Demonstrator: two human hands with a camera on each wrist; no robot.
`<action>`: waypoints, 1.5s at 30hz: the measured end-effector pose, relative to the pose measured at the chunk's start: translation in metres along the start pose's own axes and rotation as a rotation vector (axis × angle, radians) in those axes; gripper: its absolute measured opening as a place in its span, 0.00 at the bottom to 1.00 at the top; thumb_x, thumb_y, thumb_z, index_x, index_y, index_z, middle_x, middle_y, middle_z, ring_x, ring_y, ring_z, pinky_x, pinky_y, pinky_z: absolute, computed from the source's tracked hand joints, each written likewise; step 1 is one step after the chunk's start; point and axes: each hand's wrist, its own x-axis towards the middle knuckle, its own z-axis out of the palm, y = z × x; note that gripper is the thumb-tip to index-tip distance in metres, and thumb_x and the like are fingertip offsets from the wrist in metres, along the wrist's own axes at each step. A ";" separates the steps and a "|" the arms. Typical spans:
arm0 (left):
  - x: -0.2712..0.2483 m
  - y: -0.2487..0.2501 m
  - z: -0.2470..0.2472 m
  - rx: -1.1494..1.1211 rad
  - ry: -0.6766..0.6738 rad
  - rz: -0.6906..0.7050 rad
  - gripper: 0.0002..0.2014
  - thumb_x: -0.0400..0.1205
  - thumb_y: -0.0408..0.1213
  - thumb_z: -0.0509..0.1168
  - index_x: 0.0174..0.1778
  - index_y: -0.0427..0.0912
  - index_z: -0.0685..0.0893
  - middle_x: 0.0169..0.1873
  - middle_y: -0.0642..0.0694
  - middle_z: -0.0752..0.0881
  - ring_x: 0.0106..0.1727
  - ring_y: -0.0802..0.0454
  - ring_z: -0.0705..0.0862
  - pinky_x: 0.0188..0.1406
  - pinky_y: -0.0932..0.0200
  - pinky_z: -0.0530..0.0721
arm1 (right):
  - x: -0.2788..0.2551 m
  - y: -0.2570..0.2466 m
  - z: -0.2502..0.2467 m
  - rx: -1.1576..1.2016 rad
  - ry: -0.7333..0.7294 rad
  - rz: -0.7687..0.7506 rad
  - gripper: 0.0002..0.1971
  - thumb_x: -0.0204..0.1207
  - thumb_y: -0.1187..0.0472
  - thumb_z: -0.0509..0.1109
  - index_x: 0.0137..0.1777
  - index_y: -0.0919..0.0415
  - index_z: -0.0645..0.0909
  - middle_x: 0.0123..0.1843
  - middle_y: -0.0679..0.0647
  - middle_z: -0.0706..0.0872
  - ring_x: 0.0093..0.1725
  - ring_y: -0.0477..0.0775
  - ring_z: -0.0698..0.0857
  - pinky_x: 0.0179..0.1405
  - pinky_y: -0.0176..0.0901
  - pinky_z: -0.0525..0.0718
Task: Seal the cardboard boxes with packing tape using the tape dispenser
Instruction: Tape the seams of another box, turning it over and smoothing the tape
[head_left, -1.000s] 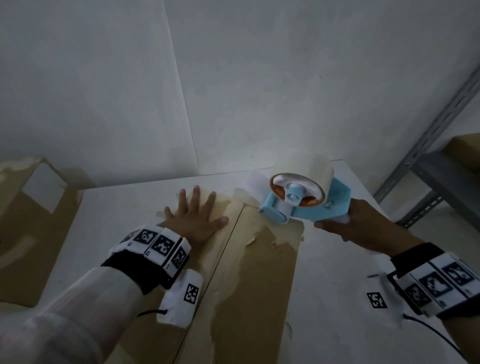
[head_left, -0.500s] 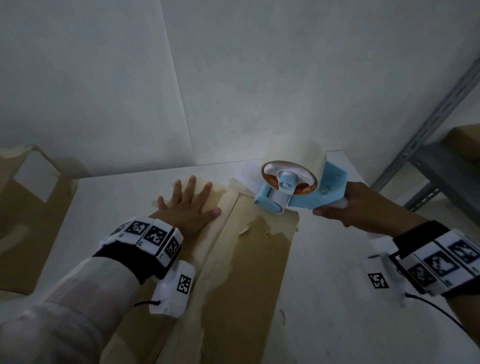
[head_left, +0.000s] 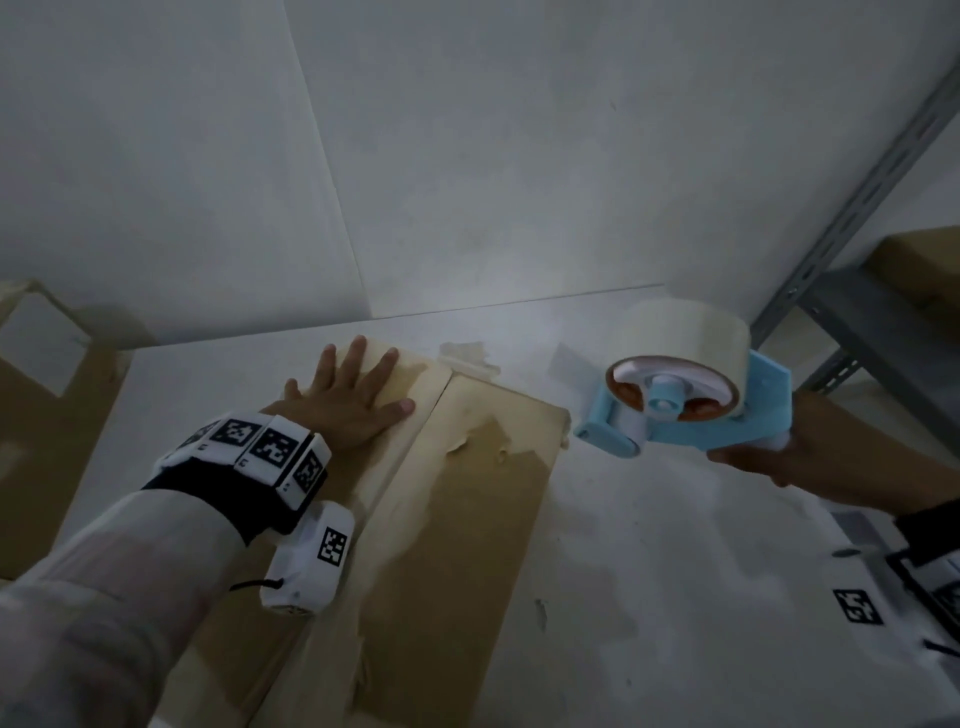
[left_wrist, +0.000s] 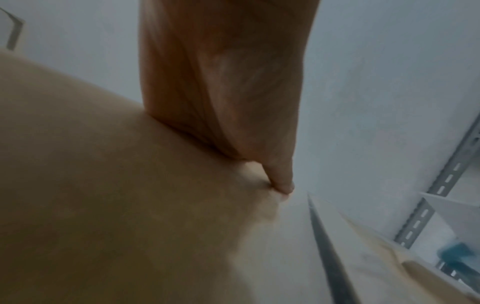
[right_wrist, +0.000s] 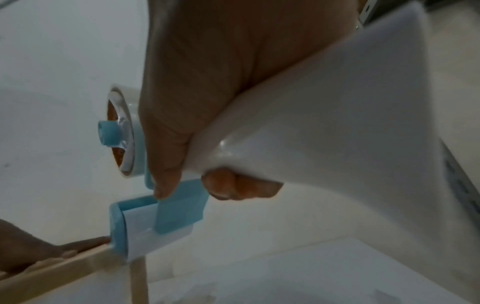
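Observation:
A flat brown cardboard box (head_left: 457, 519) lies on the white table (head_left: 649, 571), its two top flaps meeting at a centre seam. My left hand (head_left: 348, 405) lies flat with spread fingers on the left flap (left_wrist: 103, 185) near the far end. My right hand (head_left: 810, 457) grips the white handle (right_wrist: 324, 123) of a light-blue tape dispenser (head_left: 691, 415) with a roll of clear tape (head_left: 685, 327). The dispenser hangs in the air to the right of the box's far right corner, off the cardboard. Its roller end (right_wrist: 122, 232) points at the box.
Another cardboard box (head_left: 47, 415) with a white label stands at the left. A grey metal shelf rack (head_left: 852, 312) with a box on it stands at the right. White wall panels close the back. Old tape scraps (head_left: 467, 358) stick to the table beyond the box.
My right hand has carried the dispenser off the box's far end and out to the right. The left hand stays pressed on the left flap.

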 end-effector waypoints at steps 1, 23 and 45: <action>0.000 0.000 0.000 -0.004 0.001 0.001 0.35 0.80 0.65 0.44 0.77 0.63 0.32 0.78 0.53 0.25 0.80 0.46 0.28 0.77 0.33 0.40 | 0.000 0.004 0.002 -0.003 0.001 -0.001 0.15 0.55 0.35 0.67 0.39 0.40 0.79 0.35 0.25 0.84 0.28 0.37 0.84 0.21 0.24 0.77; 0.004 -0.005 -0.020 0.117 0.029 -0.027 0.34 0.81 0.63 0.45 0.78 0.62 0.35 0.80 0.52 0.31 0.82 0.45 0.33 0.77 0.30 0.43 | -0.002 0.014 0.072 0.254 0.122 0.129 0.13 0.68 0.62 0.76 0.29 0.47 0.78 0.22 0.34 0.84 0.20 0.37 0.80 0.18 0.26 0.75; -0.026 0.065 0.015 0.240 -0.065 0.274 0.46 0.80 0.56 0.58 0.78 0.50 0.28 0.78 0.49 0.25 0.79 0.47 0.26 0.78 0.33 0.38 | 0.010 -0.018 0.085 0.262 0.137 0.018 0.17 0.70 0.66 0.74 0.33 0.44 0.72 0.22 0.39 0.79 0.26 0.25 0.80 0.22 0.18 0.73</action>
